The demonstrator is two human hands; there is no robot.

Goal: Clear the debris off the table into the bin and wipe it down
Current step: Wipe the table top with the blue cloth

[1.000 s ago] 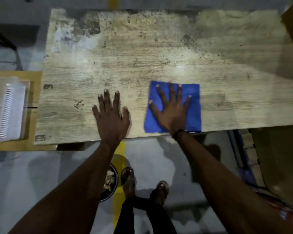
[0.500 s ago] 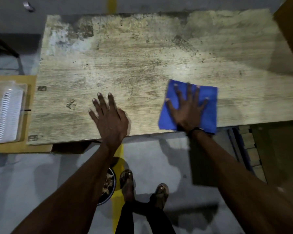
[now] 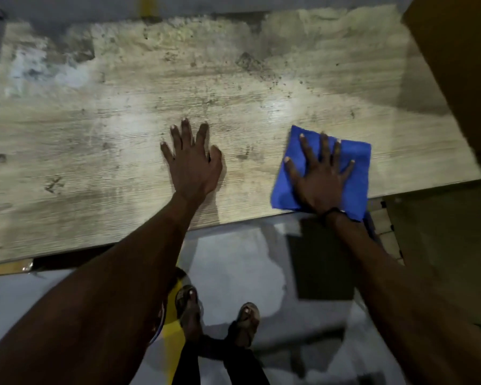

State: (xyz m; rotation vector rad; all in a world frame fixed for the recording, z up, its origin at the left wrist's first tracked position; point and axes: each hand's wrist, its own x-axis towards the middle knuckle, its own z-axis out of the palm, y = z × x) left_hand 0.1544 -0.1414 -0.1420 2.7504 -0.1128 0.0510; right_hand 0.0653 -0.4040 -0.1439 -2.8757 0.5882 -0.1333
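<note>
We press our right hand [image 3: 321,179] flat on the blue cloth [image 3: 356,173], fingers spread wide and palm down, so the hand is open on the cloth rather than gripping it. The cloth lies on the table [image 3: 122,129] at its near edge, toward the right end, with its near corner hanging just over the edge beside our wrist. A dark band [image 3: 334,210] circles that wrist. Our left hand [image 3: 193,162] rests flat on the bare tabletop near the middle, also open with the fingers apart, holding nothing; it sits well apart from the cloth. The tabletop is pale, wood-grained and heavily stained, with dark specks and smudges scattered across the far half and a whitish patch [image 3: 39,70] at the far left corner. We see no loose debris that we can make out, though the view is dim and a little blurred. Below the table edge our two sandalled feet [image 3: 189,307] stand on the grey floor [image 3: 233,262], on and beside a yellow line [image 3: 175,343]. Our left forearm covers most of something round beside the left foot, and we cannot tell what it is. A brown surface [image 3: 456,65] rises at the right of the table.
</note>
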